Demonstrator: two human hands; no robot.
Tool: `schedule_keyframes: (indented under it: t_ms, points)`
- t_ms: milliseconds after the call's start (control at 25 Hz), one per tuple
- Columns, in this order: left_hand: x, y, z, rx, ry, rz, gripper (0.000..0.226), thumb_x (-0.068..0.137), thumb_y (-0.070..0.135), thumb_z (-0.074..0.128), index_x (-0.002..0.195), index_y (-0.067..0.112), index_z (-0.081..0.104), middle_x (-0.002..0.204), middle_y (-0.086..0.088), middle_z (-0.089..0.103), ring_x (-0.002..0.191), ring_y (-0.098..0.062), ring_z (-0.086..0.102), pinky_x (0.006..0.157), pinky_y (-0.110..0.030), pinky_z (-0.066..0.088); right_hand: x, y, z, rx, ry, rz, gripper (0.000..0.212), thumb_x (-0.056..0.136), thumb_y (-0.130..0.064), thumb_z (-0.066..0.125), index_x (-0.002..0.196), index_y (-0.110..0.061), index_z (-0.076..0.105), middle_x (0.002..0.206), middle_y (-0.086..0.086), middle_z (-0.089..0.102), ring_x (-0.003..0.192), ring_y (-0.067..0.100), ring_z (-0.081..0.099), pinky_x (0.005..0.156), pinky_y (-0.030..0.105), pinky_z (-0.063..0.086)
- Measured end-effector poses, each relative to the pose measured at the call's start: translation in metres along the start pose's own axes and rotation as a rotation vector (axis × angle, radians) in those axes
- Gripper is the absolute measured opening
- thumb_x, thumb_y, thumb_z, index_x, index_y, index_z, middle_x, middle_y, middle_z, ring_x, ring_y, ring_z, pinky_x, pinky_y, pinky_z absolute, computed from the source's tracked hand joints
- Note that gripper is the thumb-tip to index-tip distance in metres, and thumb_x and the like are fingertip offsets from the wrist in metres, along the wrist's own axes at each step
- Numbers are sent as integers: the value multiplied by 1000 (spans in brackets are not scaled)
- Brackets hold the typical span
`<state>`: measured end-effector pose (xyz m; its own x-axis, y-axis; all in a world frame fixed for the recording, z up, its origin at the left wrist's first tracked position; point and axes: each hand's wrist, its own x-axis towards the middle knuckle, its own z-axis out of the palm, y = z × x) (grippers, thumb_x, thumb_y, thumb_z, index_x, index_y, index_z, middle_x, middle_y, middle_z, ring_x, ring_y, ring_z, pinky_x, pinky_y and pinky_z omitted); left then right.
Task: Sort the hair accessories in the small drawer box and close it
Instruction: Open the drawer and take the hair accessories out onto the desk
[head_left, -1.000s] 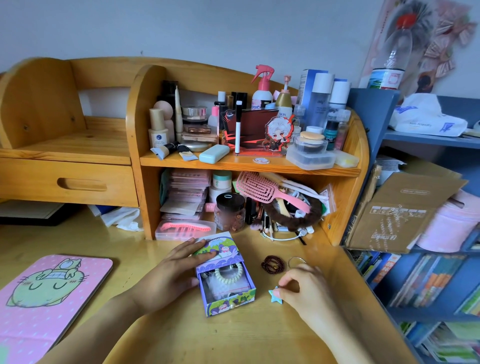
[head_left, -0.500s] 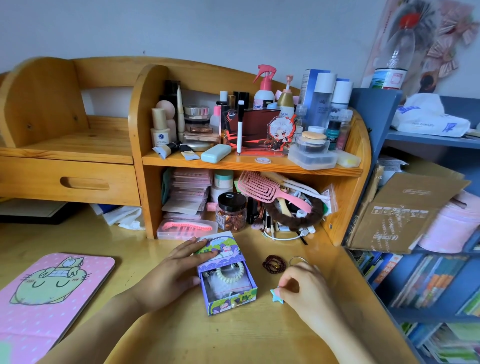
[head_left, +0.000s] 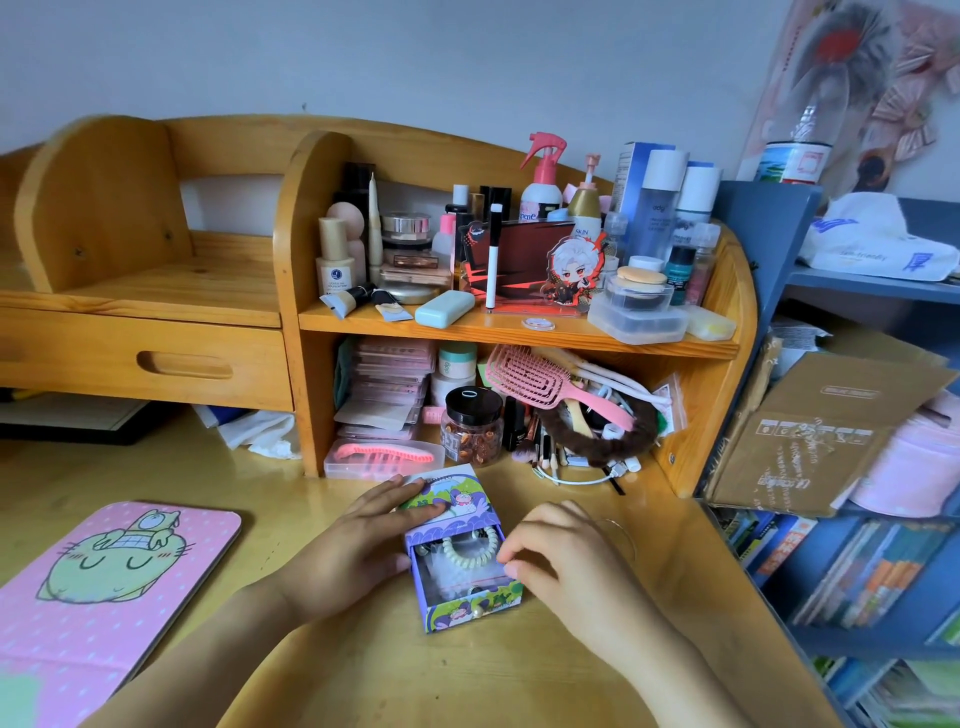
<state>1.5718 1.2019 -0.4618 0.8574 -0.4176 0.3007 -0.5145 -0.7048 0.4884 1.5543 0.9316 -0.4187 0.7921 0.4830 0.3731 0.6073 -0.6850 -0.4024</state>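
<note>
My left hand (head_left: 358, 545) presses flat on the small drawer box (head_left: 457, 499) on the tabletop (head_left: 363, 675), while my right hand (head_left: 566, 561), fingers curled on I cannot tell what, has moved from beside it to the open drawer (head_left: 472, 610); closing remains.

Wooden desk (head_left: 493, 675): pink cartoon mat (head_left: 104, 597) lies at left; small drawer box (head_left: 467, 501) sits mid-desk, drawer pulled out; wooden shelf unit (head_left: 291, 291) stands behind; clear comb case (head_left: 382, 458) between them.
</note>
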Motion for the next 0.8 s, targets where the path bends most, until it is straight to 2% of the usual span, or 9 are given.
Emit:
schedule_keyframes:
  t_ms: [200, 360, 600, 800]
  points:
    - [1, 0, 1, -4, 9, 5, 60, 85, 28, 59, 133, 53, 31, 150, 17, 20, 141, 0, 2, 112, -16, 6, 18, -12, 6, -8, -151, -58, 8, 83, -30, 62, 87, -29, 69, 84, -12, 58, 88, 8, 41, 80, 33, 44]
    - [0, 0, 1, -8, 6, -5, 61, 86, 26, 61, 133, 53, 31, 150, 17, 20, 141, -1, 3, 114, -26, 10, 21, -14, 9, -2, -226, -87, 13, 86, -26, 57, 90, -30, 68, 88, -13, 64, 87, 6, 43, 82, 30, 42]
    - [0, 1, 0, 2, 0, -9, 62, 87, 22, 61, 132, 53, 32, 151, 18, 18, 141, 0, 2, 113, -26, 9, 31, -16, 3, 14, -345, 3, 8, 79, -25, 66, 84, -30, 69, 82, -9, 66, 77, 5, 58, 73, 31, 51]
    - [0, 2, 0, -2, 3, -14, 62, 87, 23, 62, 132, 53, 32, 151, 17, 19, 141, 0, 2, 113, -25, 9, 37, -22, -4, -61, -427, -28, 5, 81, -23, 64, 81, -23, 70, 83, -7, 70, 77, 7, 60, 70, 33, 53]
